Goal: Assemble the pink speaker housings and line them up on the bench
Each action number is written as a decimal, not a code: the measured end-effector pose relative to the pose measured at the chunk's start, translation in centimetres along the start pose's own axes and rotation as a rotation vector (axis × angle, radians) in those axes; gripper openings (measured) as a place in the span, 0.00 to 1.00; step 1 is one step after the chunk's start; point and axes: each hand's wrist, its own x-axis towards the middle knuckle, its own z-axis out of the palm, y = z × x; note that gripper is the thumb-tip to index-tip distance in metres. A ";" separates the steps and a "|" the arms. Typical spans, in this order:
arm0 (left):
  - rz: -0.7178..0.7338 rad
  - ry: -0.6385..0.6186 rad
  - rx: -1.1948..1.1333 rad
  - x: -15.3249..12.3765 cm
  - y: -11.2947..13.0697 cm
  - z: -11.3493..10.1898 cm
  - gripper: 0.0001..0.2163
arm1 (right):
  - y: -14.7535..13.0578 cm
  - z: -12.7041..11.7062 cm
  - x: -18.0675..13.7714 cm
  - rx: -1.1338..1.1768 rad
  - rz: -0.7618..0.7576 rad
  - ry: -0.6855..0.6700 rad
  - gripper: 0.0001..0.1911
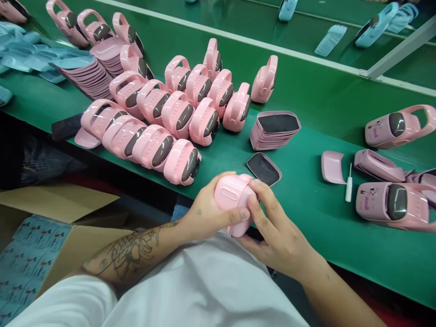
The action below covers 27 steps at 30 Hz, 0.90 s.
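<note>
I'm watching the left hand point(208, 208) and right hand point(277, 231) clamping one pink case point(229, 191) by the tabletop's point(303, 204) near edge; handled cases point(177, 111) are standing in rows, printed cases point(374, 202) lying rightward, how many finished I cannot tell

From the right hand point(282, 236), open green tabletop point(303, 200) runs rightward to the white-handled tool point(348, 190), while a loose tray point(264, 169) and the tray stack point(274, 129) obstruct straight ahead. Crowded pink casings point(179, 162) block the left hand's point(209, 211) forward-left path; gaps there seem narrow, though overlap obscures them.
</note>
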 end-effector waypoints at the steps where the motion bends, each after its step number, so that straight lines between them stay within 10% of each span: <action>1: 0.000 0.002 0.003 0.0 0.1 0.0 0.40 | -0.1 -0.1 0.1 -0.005 0.002 0.002 0.54; 27: -0.141 0.076 -0.052 3.7 0.2 1.7 0.26 | 1.7 0.6 -0.8 0.127 0.265 0.008 0.57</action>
